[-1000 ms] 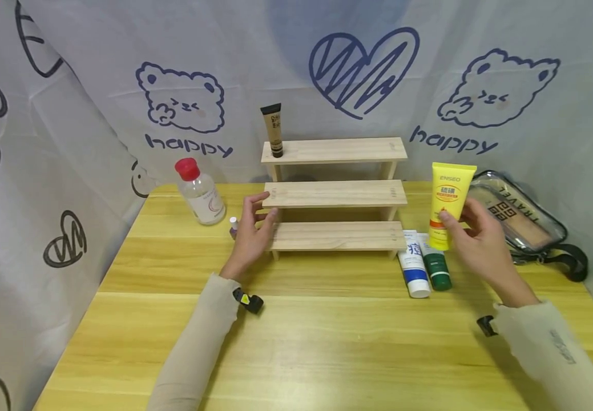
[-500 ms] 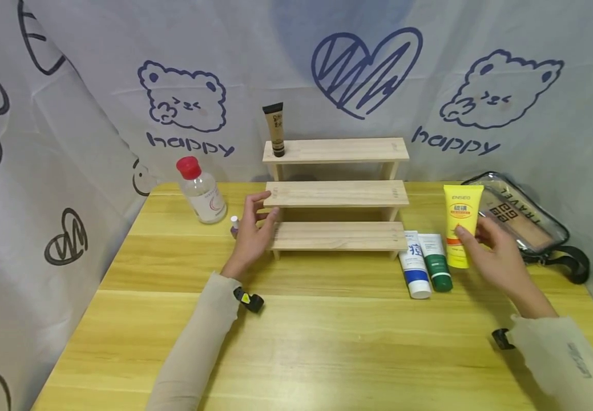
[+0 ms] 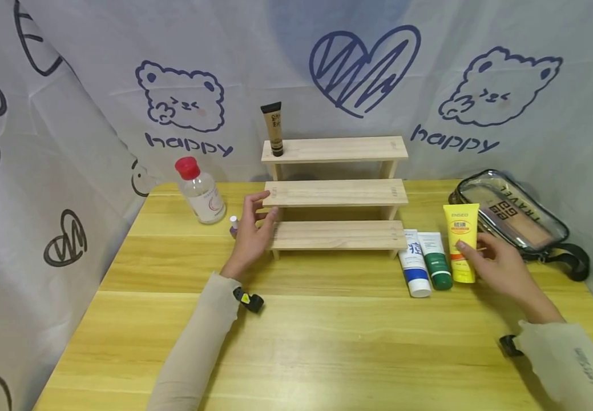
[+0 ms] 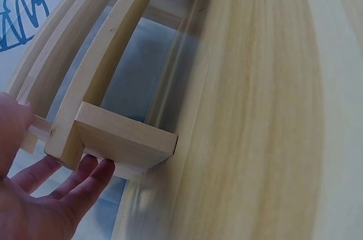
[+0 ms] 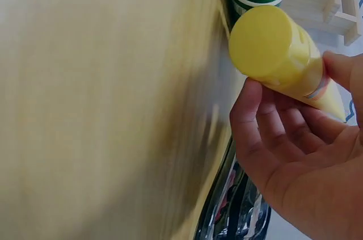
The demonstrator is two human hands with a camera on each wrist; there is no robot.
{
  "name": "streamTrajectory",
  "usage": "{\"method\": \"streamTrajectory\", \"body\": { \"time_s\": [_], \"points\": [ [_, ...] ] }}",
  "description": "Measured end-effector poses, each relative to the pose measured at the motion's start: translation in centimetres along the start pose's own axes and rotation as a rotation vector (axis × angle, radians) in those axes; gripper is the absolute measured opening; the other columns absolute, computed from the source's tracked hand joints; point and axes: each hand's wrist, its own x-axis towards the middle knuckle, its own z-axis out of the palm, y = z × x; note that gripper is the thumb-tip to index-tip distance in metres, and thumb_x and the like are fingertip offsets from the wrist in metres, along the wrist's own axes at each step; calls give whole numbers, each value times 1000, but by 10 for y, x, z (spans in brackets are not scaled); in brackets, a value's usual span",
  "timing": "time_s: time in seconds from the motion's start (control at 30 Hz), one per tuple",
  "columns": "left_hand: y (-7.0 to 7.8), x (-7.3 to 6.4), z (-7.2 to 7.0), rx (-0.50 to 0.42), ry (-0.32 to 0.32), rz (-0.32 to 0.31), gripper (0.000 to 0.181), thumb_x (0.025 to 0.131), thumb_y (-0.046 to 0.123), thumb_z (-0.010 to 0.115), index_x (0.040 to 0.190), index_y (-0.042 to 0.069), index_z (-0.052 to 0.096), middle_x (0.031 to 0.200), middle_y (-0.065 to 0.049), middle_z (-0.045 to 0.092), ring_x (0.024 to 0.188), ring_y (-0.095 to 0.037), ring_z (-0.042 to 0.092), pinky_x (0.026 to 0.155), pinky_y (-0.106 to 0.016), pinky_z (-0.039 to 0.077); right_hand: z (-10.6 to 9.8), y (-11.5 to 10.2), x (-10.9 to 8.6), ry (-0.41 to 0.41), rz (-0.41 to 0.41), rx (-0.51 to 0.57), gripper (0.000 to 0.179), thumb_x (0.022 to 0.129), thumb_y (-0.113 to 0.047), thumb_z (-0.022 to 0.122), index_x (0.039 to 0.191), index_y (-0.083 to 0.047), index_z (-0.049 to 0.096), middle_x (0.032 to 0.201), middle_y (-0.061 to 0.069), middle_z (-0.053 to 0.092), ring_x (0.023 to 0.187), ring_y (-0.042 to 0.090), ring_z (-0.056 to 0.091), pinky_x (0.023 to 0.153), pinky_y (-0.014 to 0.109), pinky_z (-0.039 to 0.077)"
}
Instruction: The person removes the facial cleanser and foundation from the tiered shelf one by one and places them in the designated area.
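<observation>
My right hand [image 3: 499, 271] pinches a yellow squeeze tube [image 3: 462, 240] between thumb and fingers, cap down. In the right wrist view the tube's round yellow cap [image 5: 262, 41] sits close to the green cap of another tube. My left hand [image 3: 255, 231] holds the left end of a three-tier wooden display rack [image 3: 334, 193]; in the left wrist view its fingertips touch the rack's end leg [image 4: 127, 132]. A white-and-blue tube [image 3: 413, 262] and a white-and-green tube [image 3: 436, 261] lie side by side between the rack and the yellow tube.
A small beige tube with black ends [image 3: 274, 128] stands on the top tier's left end. Left of the rack are a clear bottle with a red cap [image 3: 201, 191] and a small white-capped bottle [image 3: 233, 225]. A clear travel pouch [image 3: 514, 211] lies behind the right hand.
My right hand has carried the yellow tube down and slightly right, to beside the white-and-green tube. The left hand has stayed at the rack.
</observation>
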Motion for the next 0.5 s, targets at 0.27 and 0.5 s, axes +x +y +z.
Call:
{"method": "streamTrajectory", "body": {
  "time_s": [0.27,0.5],
  "points": [
    [0,1,0,-8,-2,6,44,113,18,61,153,10,44,161,-15,52,127,-43,66,105,-57,57,-1,11,3,3,-7,-3,66,115,-40,55,149,16,48,130,42,65,111,49,67,70,12,46],
    [0,1,1,-22,5,-3,45,113,14,60,154,9,42,161,-17,51,129,-47,63,107,-61,55,-3,11,6,-88,70,-43,80,115,-51,50,156,16,42,132,41,62,106,41,67,70,22,53]
  ]
}}
